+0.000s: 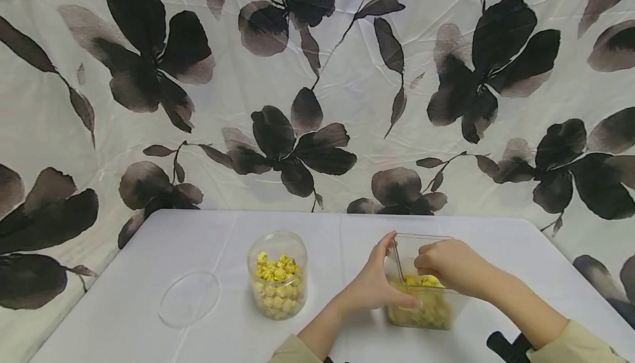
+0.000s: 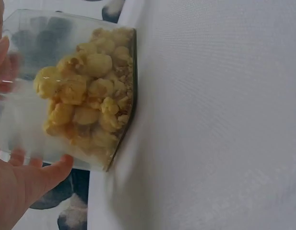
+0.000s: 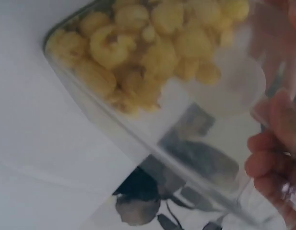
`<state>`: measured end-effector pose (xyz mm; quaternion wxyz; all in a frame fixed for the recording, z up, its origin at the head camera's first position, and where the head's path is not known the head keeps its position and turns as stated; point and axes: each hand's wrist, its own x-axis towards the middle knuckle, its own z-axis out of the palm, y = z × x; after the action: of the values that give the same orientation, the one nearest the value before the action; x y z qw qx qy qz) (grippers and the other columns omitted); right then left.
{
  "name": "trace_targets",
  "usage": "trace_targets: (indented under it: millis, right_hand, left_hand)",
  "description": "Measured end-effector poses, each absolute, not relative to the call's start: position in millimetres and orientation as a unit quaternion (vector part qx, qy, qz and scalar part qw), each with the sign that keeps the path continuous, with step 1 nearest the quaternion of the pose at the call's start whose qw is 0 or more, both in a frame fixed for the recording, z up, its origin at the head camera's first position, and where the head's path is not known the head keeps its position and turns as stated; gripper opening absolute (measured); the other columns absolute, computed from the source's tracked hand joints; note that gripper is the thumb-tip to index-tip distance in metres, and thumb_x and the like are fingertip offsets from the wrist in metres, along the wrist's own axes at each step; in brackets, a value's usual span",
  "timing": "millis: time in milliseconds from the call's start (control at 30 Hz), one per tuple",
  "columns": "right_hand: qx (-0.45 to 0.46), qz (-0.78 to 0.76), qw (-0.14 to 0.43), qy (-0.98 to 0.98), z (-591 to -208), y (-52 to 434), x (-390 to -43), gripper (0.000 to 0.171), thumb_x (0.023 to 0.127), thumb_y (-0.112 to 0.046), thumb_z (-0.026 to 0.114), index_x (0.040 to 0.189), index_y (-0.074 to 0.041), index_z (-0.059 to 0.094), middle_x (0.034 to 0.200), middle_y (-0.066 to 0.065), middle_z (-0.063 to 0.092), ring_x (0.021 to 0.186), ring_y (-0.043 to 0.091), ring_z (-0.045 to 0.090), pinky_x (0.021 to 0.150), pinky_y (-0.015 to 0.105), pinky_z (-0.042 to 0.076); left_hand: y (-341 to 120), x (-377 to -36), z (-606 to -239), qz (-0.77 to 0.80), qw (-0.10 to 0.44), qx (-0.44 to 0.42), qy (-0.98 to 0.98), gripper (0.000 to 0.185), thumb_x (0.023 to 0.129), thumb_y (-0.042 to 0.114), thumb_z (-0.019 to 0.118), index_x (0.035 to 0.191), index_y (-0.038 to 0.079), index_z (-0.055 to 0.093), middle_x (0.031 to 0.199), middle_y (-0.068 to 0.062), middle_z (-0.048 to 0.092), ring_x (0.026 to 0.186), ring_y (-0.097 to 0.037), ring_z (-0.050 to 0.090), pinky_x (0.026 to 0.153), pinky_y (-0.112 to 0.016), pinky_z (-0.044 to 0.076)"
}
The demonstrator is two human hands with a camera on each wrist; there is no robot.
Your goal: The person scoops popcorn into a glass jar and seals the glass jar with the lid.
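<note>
A clear square container (image 1: pixel 419 319) of yellow popcorn (image 2: pixel 85 100) stands on the white table at the right. My left hand (image 1: pixel 374 283) grips it from the left side, thumb along the near wall and fingers up at the far rim. Over the container's opening is my right hand (image 1: pixel 456 266), its fingers bent down toward the popcorn. Through the clear wall in the right wrist view, the right fingers (image 3: pixel 263 160) appear curled near the thumb; I cannot tell whether they pinch a piece.
A clear round jar (image 1: pixel 278 310) of popcorn stands left of the square container. Farther left, a clear round lid (image 1: pixel 161 313) lies flat on the white table (image 1: pixel 124 275). A black object (image 1: pixel 503 346) shows at the near right, by the right sleeve. Flowered cloth (image 1: pixel 297 76) hangs behind the table.
</note>
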<state>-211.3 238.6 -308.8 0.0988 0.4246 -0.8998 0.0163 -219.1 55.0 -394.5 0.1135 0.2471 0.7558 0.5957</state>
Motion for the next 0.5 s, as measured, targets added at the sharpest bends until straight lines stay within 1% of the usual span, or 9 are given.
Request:
trace_targets:
  millis: [100,133,233,333,433,500]
  right_hand:
    - [0.436,0.029,0.062,-0.898,-308,250,-217,0.042,0.075,-0.002,0.072,0.057,-0.021,0.040,0.062,-0.015,0.024,0.056,0.000,0.021,0.051,0.019,0.024]
    - [0.438,0.033,0.050,-0.897,-306,253,-219,0.042,0.076,-0.001,0.071,0.057,-0.021,0.039,0.062,-0.014,0.024,0.057,0.000,0.021,0.051,0.019,0.023]
    - [0.437,0.050,0.008,-0.898,-302,259,-223,0.037,0.078,-0.002,0.069,0.058,-0.019,0.044,0.062,-0.015,0.028,0.056,0.000,0.024,0.052,0.019,0.026]
    - [0.415,0.088,-0.033,-0.905,-300,262,-224,0.030,0.080,0.000,0.067,0.060,-0.017,0.052,0.060,-0.016,0.034,0.056,-0.001,0.029,0.053,0.020,0.029]
    - [0.394,0.134,-0.055,-0.907,-302,262,-221,0.031,0.083,0.002,0.063,0.059,-0.015,0.051,0.059,-0.016,0.032,0.055,-0.001,0.029,0.051,0.020,0.027]
    - [0.391,0.164,-0.068,-0.903,-303,261,-219,0.033,0.084,0.004,0.060,0.059,-0.015,0.049,0.058,-0.016,0.031,0.053,-0.002,0.028,0.049,0.020,0.027]
  left_hand:
    - [56,-218,-395,0.590,0.108,0.255,0.758,0.118,0.060,0.024,0.089,0.147,0.036,0.010,0.139,0.008,0.027,0.126,-0.016,0.029,0.096,-0.036,0.036]
    - [56,-218,-395,0.591,0.108,0.255,0.758,0.118,0.060,0.023,0.089,0.147,0.035,0.011,0.138,0.008,0.027,0.125,-0.016,0.030,0.094,-0.035,0.038]
    - [56,-218,-394,0.593,0.106,0.254,0.757,0.118,0.059,0.023,0.089,0.147,0.035,0.011,0.138,0.007,0.028,0.126,-0.017,0.030,0.094,-0.035,0.038]
    - [55,-219,-394,0.596,0.109,0.250,0.755,0.118,0.058,0.022,0.089,0.146,0.035,0.011,0.138,0.008,0.028,0.127,-0.016,0.030,0.096,-0.036,0.037]
    - [55,-220,-395,0.595,0.110,0.250,0.756,0.118,0.059,0.022,0.089,0.146,0.036,0.011,0.138,0.008,0.027,0.128,-0.017,0.029,0.098,-0.037,0.035]
    - [55,-221,-395,0.597,0.107,0.253,0.753,0.118,0.059,0.022,0.089,0.147,0.034,0.011,0.139,0.005,0.028,0.128,-0.019,0.029,0.099,-0.039,0.035]
